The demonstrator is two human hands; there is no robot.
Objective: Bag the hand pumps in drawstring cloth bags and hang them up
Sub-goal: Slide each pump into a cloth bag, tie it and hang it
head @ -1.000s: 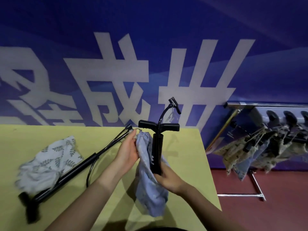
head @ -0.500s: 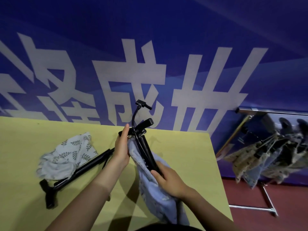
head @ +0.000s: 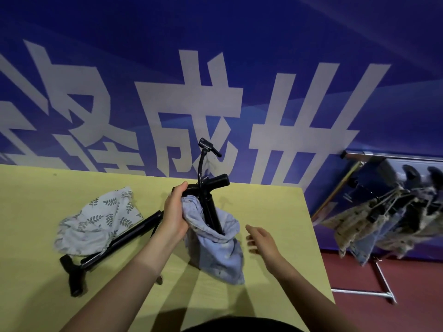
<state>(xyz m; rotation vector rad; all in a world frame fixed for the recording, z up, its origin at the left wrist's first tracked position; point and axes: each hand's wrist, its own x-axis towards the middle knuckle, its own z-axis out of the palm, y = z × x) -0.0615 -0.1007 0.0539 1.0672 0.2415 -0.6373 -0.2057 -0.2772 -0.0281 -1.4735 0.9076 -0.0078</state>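
The black hand pump [head: 211, 207] stands nearly upright in the pale blue drawstring bag [head: 215, 245], its barrel sunk into the cloth and its T-handle and curved hose poking well above the bag's mouth, the long axis leaning a little toward the wall. The bag rests on the yellow worktop [head: 275, 212], near the middle and somewhat toward the right edge. The left hand [head: 173, 214] is clamped on the bag's rim at its left side, fingers curled up by the handle, and it alone steadies the load. The right hand [head: 260, 238] hovers just to the right of the bag with fingers spread and holding nothing, so the bag's free rim lies straight to its left, the nearer reach for gathering the mouth closed. I cannot make out the drawstring itself; it may be hidden in the folds of the hem. To the left lie a second pump [head: 115, 245] flat on the worktop and a leaf-print bag [head: 96, 219] draped over it. Past the worktop's right edge, over open red floor, a metal rack [head: 393, 156] carries bags already hung; that side looks clear for the carry.
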